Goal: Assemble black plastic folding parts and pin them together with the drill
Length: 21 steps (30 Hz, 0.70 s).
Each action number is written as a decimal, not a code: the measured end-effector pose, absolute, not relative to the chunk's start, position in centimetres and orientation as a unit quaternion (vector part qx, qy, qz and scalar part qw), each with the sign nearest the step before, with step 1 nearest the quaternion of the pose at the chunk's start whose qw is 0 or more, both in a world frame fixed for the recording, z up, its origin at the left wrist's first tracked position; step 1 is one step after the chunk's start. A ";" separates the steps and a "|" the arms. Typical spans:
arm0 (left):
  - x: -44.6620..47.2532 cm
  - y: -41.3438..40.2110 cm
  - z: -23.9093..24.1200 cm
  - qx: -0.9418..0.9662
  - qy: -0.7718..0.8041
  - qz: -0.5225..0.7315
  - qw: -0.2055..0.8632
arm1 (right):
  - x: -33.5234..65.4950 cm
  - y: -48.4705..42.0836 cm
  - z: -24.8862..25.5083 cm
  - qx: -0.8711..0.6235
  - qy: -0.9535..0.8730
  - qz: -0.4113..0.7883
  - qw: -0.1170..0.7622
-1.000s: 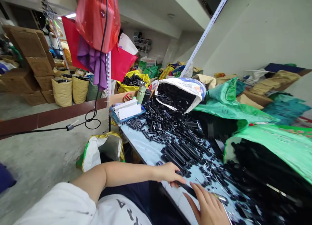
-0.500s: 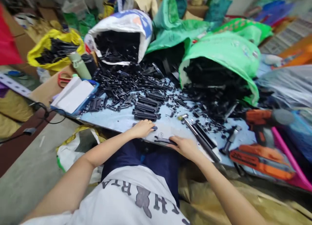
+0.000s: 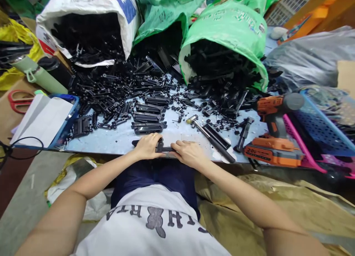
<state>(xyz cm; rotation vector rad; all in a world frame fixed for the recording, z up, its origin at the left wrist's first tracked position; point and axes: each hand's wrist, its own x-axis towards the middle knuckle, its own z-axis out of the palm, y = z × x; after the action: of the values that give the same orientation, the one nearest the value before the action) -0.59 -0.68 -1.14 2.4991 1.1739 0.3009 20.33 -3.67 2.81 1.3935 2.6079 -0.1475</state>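
Note:
At the near edge of the pale blue table (image 3: 122,137), my left hand (image 3: 148,146) and my right hand (image 3: 188,152) sit close together, both closed on a long black plastic part (image 3: 164,149) that lies between them. A ring shows on my left hand. Just beyond my hands lies a neat stack of similar black parts (image 3: 146,117). A hammer (image 3: 206,132) with a black handle rests to the right of my right hand.
A white sack (image 3: 91,12) and green sacks (image 3: 230,30) spill black parts over the far table. An orange cordless drill (image 3: 273,137) lies right, beside pink and blue baskets (image 3: 318,130). At left are a blue tray with papers (image 3: 44,119), scissors (image 3: 18,101) and a green bottle (image 3: 37,75).
The view has swung from the room down to the table. My hands came together from apart and now both grip one black part at the table edge.

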 end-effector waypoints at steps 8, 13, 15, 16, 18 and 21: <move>-0.4 -0.7 -1.8 0.883 0.411 0.105 0.203 | 21.0 -2.9 2.8 0.440 0.893 -0.055 0.075; 4.1 1.7 -0.1 0.920 0.335 0.111 0.170 | 24.3 -2.0 1.2 0.469 0.877 -0.107 0.019; 7.1 4.1 0.4 0.910 0.367 0.118 0.151 | 25.8 -0.7 1.2 0.525 0.846 -0.088 -0.025; 8.6 5.4 0.6 0.898 0.400 0.102 0.150 | 26.3 0.2 1.2 0.562 0.823 -0.070 -0.041; 11.1 7.6 0.9 0.881 0.439 0.087 0.153 | 26.8 2.6 1.4 0.621 0.781 -0.037 -0.048; 12.0 8.8 1.4 0.874 0.451 0.102 0.147 | 25.8 6.4 1.2 0.631 0.776 -0.005 -0.011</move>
<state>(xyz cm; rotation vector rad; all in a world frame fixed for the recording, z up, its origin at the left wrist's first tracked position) 11.96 8.80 1.40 2.5168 1.2979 0.2934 25.82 6.38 1.21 1.9963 2.4550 -0.0168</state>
